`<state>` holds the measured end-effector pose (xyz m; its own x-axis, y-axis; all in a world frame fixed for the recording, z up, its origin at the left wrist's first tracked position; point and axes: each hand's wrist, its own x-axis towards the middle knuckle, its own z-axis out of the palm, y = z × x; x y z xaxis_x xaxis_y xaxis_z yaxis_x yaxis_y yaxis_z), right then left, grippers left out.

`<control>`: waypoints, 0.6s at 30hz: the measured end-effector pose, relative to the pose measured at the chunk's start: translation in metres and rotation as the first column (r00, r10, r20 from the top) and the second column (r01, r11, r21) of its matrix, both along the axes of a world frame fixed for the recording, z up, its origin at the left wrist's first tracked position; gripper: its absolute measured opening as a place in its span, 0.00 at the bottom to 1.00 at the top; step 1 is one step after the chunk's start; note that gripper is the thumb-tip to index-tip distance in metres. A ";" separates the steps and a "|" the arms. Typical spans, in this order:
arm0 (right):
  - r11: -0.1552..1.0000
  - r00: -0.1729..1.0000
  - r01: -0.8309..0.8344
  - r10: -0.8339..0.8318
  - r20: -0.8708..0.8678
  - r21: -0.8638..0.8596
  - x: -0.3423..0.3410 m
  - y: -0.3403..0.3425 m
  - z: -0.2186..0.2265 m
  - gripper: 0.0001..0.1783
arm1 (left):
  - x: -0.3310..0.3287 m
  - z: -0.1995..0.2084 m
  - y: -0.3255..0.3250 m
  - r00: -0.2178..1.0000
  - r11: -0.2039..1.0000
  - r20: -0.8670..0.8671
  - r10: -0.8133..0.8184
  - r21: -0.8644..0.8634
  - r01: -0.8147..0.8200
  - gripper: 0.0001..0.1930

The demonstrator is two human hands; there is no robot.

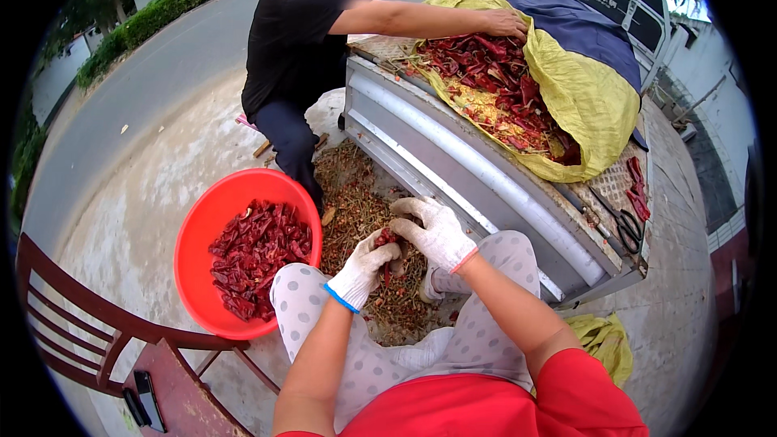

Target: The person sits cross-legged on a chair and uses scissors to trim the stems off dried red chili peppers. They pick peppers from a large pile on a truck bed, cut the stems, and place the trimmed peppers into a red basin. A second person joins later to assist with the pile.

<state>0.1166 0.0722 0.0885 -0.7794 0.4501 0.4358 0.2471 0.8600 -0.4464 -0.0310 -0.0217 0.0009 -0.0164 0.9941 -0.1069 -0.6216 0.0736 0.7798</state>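
Observation:
Both my hands wear white knit gloves and meet in front of my knees. A dried red chili pepper (387,237) shows between them. My left hand (361,269) has its fingers closed round the chili. My right hand (430,231) pinches at the chili's upper end, its fingertips partly hidden. Below them a heap of stems and chili scraps (396,307) covers the ground. To the left stands a red plastic basin (194,275) with dried red chilies (259,255) in it. A yellow woven sack (595,105) lies open on the truck bed, with more dried chilies (518,81) spilling inside.
Another person in dark clothes (291,48) holds the sack's edge with both hands. The grey truck bed (486,186) runs along my right, with black scissors (628,231) on its corner. A wooden chair (97,316) with phones (149,400) stands at left; another yellow sack (603,344) lies at right.

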 end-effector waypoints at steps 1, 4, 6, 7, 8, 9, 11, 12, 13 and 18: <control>0.992 0.993 -0.119 0.118 0.003 0.039 -0.002 0.010 -0.010 0.11 | 0.003 0.004 -0.001 0.998 0.999 -0.057 -0.015 -0.030 0.014 0.08; 0.935 0.954 -0.292 0.299 -0.003 0.199 -0.004 0.018 -0.015 0.10 | -0.001 -0.003 -0.001 0.999 1.000 -0.039 -0.016 0.005 0.016 0.09; 0.912 0.944 -0.318 0.329 0.001 0.259 -0.004 0.017 -0.010 0.10 | -0.002 -0.002 -0.002 0.998 1.000 0.056 -0.030 0.003 0.030 0.13; 0.898 0.938 -0.332 0.345 0.005 0.287 -0.004 0.017 -0.008 0.10 | -0.002 -0.002 -0.003 0.994 0.999 0.103 -0.038 0.003 0.037 0.15; 0.889 0.933 -0.344 0.360 0.003 0.301 -0.003 0.018 -0.007 0.10 | -0.002 0.000 -0.003 0.995 0.999 0.097 -0.039 0.013 0.038 0.14; 0.914 0.945 -0.319 0.326 0.014 0.250 -0.003 0.016 -0.006 0.09 | -0.002 0.001 -0.002 0.995 0.999 0.091 -0.040 0.023 0.038 0.13; 0.973 0.975 -0.216 0.211 0.063 0.082 -0.004 0.008 0.002 0.09 | -0.001 0.001 -0.002 0.998 0.999 0.061 -0.027 0.032 0.026 0.12; 0.984 0.981 -0.174 0.170 0.089 0.036 -0.004 0.006 0.003 0.09 | -0.001 0.001 -0.003 0.999 0.999 0.038 -0.013 0.032 0.011 0.13; 0.992 0.985 -0.128 0.128 0.116 -0.008 -0.004 0.004 0.004 0.09 | 0.000 0.001 -0.003 1.000 0.999 0.015 0.003 0.032 -0.003 0.13; 0.989 0.995 -0.079 0.087 0.056 -0.128 -0.004 0.004 -0.001 0.10 | 0.010 0.013 -0.004 0.965 0.992 -0.242 0.102 -0.054 -0.118 0.09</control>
<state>0.1125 0.0762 0.0875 -0.8398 0.4309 0.3301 0.2078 0.8170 -0.5379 -0.0214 -0.0260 0.0138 -0.1582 0.9755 -0.1528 -0.4256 0.0723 0.9020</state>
